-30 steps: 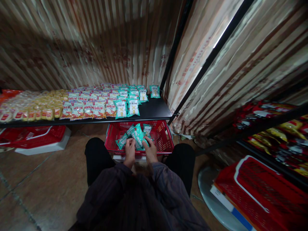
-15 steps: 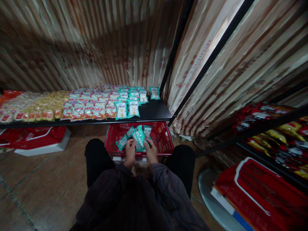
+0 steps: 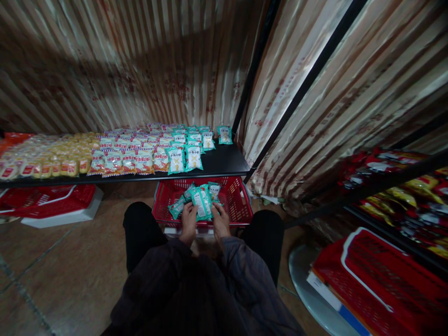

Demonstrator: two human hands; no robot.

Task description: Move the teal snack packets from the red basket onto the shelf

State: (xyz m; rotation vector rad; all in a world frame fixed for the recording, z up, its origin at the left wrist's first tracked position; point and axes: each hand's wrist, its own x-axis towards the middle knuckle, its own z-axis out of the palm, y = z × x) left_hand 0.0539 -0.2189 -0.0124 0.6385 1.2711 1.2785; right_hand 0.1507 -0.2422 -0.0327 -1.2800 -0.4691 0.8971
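Over a red plastic basket (image 3: 232, 215), a teal snack bag (image 3: 202, 202) is held between my two hands, its printed back towards me. My left hand (image 3: 189, 221) grips its left edge with closed fingers. On the opposite edge, my right hand (image 3: 220, 220) pinches the bag. Several more teal snack bags (image 3: 177, 206) lie in the basket behind and beside it. Above the basket, a black shelf (image 3: 224, 160) carries upright teal bags (image 3: 193, 157) at its right part, beside red-and-white snack bags (image 3: 144, 161).
Yellow packaged snacks (image 3: 70, 165) fill the shelf's left part. Another red basket (image 3: 49, 200) sits under the shelf at left. At right stand a stacked red basket (image 3: 378, 275), a grey round stool (image 3: 304, 275) and a rack of snack bags (image 3: 416, 196). Black shelf posts (image 3: 308, 84) rise before draped plastic sheeting.
The bag in my hands has turned from a slant to more upright, its back now facing me squarely. Both hands stay at nearly the same place.
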